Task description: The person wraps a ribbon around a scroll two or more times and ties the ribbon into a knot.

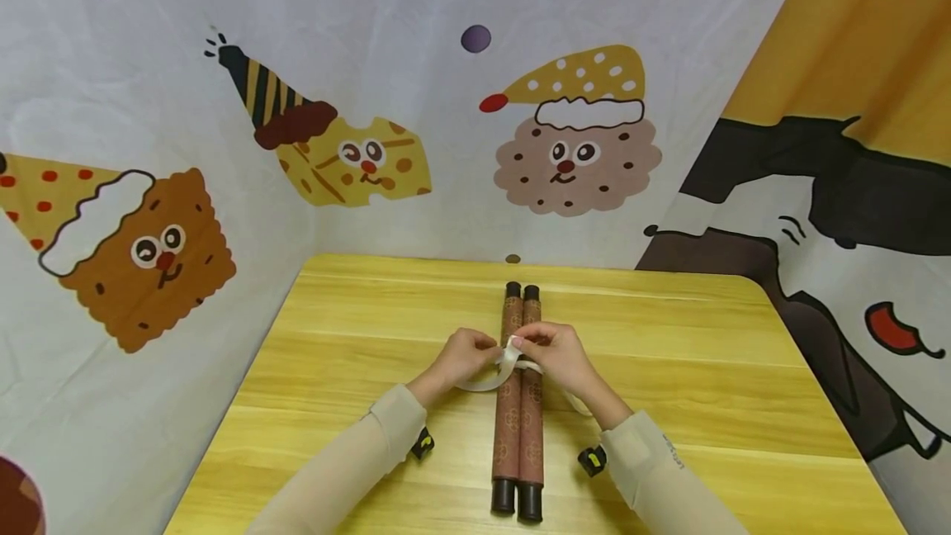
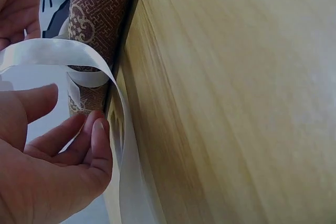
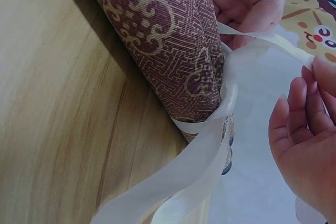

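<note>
Two rolled scrolls [image 1: 508,428] in reddish-brown patterned cloth, with dark end caps, lie side by side on the table [image 1: 334,436]. A white ribbon [image 2: 86,78] circles them near the middle, its loose tails [image 3: 178,182] hanging down. Above the scrolls, my right hand [image 1: 557,353] pinches a raised length of ribbon between thumb and fingers. Across from it, my left hand [image 1: 464,357] is close against the ribbon band. In the left wrist view, the left thumb stands apart from the loosely bent fingers [image 2: 100,145], with no ribbon visible between them. Part of the wrap is hidden by the hands.
Behind the table hangs a white cloth [image 1: 401,15] printed with cartoon food. A yellow and black printed section [image 1: 854,188] covers the right side. Small black devices [image 1: 423,442] sit under both wrists. The scrolls' lower ends point toward the table's near side.
</note>
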A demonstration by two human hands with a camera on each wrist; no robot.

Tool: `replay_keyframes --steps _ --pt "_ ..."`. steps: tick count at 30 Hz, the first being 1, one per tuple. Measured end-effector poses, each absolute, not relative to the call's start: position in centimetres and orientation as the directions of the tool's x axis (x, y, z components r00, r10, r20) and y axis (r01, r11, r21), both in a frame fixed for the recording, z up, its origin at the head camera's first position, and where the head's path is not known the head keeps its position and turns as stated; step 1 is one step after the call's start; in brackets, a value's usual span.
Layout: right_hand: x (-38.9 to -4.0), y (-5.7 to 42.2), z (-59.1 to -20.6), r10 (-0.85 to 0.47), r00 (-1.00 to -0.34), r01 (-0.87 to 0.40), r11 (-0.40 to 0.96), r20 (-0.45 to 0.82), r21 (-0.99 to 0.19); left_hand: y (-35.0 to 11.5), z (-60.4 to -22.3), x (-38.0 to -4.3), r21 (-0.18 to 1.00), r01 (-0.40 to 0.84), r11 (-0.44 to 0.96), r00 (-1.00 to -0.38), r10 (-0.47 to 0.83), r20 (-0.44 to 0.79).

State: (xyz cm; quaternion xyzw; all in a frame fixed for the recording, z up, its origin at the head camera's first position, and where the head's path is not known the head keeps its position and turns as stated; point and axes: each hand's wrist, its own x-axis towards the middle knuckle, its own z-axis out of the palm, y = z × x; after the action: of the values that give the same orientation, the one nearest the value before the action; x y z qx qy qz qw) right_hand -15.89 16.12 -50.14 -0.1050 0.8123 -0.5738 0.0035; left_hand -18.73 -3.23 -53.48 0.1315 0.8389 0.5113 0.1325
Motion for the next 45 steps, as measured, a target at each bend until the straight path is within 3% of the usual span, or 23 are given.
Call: replay_keyframes --steps 8,18,30,37,45 --pt "-15.8 16.0 -50.0 -0.171 -0.980 -0.152 0.325 0.101 -0.933 -2.8 -54.0 -18.6 0.900 0.070 0.431 -0.924 0.367 -0.104" --pt "-15.6 16.0 -50.0 -0.178 -0.980 -0.133 0.286 0.083 -0.949 -3.6 -54.1 -18.7 0.938 0.034 0.346 -0.955 0.289 -0.072" --pt "-15.7 16.5 -50.5 -0.171 -0.982 -0.127 0.275 0.081 -0.953 -5.3 -53.6 -16.3 0.953 0.109 0.284 -0.968 0.250 0.036" --pt "-15.0 16.5 -49.0 -0.202 -0.978 -0.096 0.200 0.055 -0.975 -5.6 -52.6 -14.5 0.943 0.144 0.301 -0.972 0.220 0.078" --pt "-15.4 16.7 -50.1 -0.162 -0.983 -0.126 0.259 0.086 -0.958 -5.4 -48.8 -11.6 0.936 0.249 0.248 -0.958 0.203 0.201"
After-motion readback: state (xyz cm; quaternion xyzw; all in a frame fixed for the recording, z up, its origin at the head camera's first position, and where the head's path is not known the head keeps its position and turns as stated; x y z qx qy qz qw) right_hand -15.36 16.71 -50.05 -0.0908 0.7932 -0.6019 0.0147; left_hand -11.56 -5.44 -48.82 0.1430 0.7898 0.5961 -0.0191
